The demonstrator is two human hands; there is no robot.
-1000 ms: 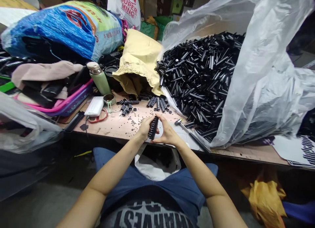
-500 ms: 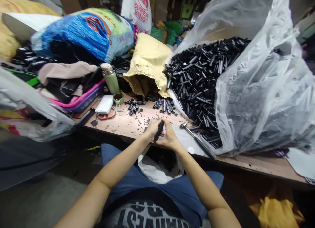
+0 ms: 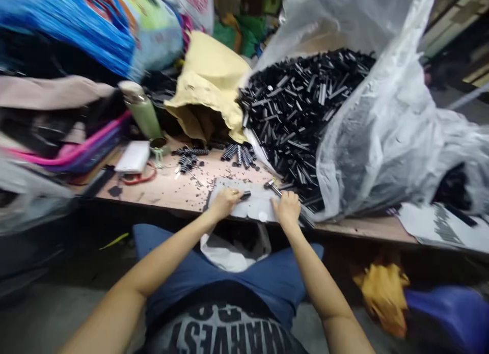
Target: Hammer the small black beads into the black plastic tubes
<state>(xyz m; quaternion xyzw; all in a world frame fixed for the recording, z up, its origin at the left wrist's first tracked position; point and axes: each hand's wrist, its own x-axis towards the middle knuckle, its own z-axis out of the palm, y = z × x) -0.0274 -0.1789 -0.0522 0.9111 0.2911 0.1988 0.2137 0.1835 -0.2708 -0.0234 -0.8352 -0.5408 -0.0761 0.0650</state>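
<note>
My left hand point(image 3: 224, 203) is closed around a short black tube point(image 3: 246, 195), whose end sticks out past the fingers. It is just above a grey-white board point(image 3: 254, 203) at the table's front edge. Over to the right, my right hand point(image 3: 288, 208) is closed on the handle of a small hammer point(image 3: 273, 188). The hammer's metal head points away from me to the left, and the palm hides part of the handle. Small black bits lie scattered on the table beyond the left hand.
A clear plastic bag point(image 3: 355, 155) spills a heap of black tubes point(image 3: 294, 109) at the right. Ribbed black pieces point(image 3: 240, 154) lie in front of a yellow sack point(image 3: 214, 63). At the left are a green flask point(image 3: 143, 112), a white box point(image 3: 133, 157) and a pink basket point(image 3: 69, 158).
My hands have parted. The right hand let go of the black tube and moved right onto the hammer; the left kept the tube. The camera view has swung to the right.
</note>
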